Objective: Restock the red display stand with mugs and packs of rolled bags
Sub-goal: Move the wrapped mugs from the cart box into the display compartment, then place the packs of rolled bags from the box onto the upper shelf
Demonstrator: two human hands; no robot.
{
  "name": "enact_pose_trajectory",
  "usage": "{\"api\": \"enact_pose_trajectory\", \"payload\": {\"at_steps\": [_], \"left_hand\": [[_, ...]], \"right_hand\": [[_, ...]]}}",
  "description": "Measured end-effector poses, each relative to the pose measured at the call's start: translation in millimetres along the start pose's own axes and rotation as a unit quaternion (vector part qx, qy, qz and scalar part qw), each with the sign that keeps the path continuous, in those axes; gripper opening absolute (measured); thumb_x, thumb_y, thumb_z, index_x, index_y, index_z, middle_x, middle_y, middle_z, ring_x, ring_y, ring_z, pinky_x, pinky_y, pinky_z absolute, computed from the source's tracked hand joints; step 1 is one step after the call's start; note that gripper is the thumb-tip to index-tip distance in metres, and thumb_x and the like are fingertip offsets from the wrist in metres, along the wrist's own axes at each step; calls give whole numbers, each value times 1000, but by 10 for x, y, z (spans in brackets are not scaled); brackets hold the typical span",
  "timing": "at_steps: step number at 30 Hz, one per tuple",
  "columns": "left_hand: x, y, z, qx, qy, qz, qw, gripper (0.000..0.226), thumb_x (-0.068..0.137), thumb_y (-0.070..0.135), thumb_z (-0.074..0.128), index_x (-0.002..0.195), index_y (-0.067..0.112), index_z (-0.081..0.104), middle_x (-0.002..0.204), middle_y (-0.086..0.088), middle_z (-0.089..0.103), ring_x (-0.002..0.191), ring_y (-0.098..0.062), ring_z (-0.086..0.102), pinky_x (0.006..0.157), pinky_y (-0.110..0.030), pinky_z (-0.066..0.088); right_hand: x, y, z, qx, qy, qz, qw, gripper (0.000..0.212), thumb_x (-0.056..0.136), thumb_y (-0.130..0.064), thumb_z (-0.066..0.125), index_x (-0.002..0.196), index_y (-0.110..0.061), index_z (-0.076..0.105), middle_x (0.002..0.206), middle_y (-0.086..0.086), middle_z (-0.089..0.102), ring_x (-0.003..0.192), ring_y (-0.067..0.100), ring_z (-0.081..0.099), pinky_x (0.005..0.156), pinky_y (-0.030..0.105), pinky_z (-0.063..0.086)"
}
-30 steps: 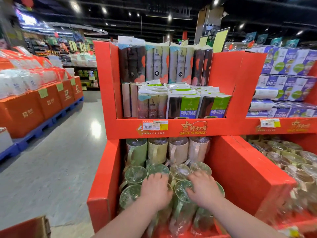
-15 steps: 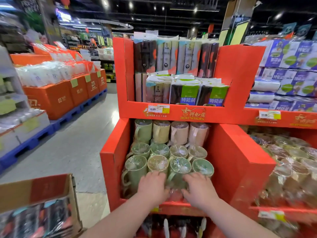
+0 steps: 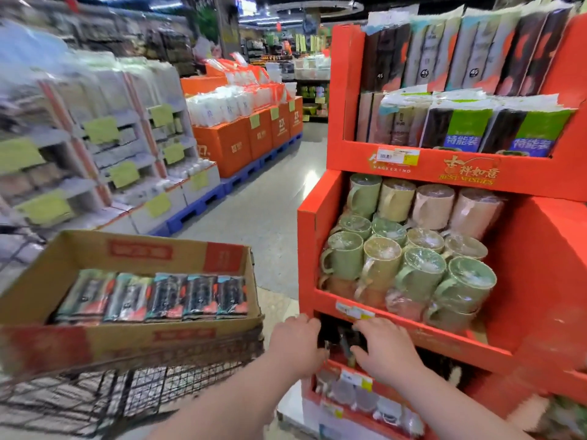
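Note:
The red display stand fills the right side. Its top shelf holds packs of rolled bags standing upright. The middle shelf is packed with wrapped green, beige and pink mugs. A lower shelf holds more wrapped mugs. My left hand and my right hand hover side by side below the mug shelf's front lip, fingers spread, holding nothing. A cardboard box with several packs of rolled bags rests on a wire cart at the left.
The wire cart stands close to the stand's left side. Across the aisle are grey shelves with yellow tags and orange boxes on blue pallets. Grey floor runs between them.
The view has swung left and down. My hands have left the mugs and dropped below that shelf's front edge. The box of bag packs has come fully into view.

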State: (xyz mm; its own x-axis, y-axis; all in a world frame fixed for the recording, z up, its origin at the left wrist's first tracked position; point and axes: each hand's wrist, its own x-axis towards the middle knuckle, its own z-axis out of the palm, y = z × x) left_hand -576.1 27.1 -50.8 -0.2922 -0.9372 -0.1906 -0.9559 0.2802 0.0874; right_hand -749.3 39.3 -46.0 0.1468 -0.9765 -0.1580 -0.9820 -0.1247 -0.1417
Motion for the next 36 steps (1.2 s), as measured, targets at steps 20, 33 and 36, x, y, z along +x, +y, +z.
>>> {"api": "enact_pose_trajectory", "payload": {"at_steps": [20,33,36], "left_hand": [[-1006,-2528,-61,-80,10,-134,988,44,88,41,53,128,22,48,126,-2,52,117,-26,49,101,-44,40],[-1589,-4238,36,-71,9,-201,977,46,91,46,49,131,22,46,131,-2,49,121,-23,47,101,-40,38],[-1584,-4346,16,-74,9,-198,977,47,92,45,49,132,22,45,131,-2,50,122,-23,46,104,-40,36]], "right_hand": [[602,-2687,338,-11,-37,-132,990,29,88,-38,47,115,-28,54,117,-2,58,115,23,50,95,35,39],[1033,-4353,651,-23,-76,-169,982,37,90,-39,49,125,-25,52,128,0,55,122,23,47,106,39,35],[1151,-4469,650,-26,-83,-164,983,39,92,-39,49,128,-24,51,129,-1,54,120,22,49,105,40,36]]}}
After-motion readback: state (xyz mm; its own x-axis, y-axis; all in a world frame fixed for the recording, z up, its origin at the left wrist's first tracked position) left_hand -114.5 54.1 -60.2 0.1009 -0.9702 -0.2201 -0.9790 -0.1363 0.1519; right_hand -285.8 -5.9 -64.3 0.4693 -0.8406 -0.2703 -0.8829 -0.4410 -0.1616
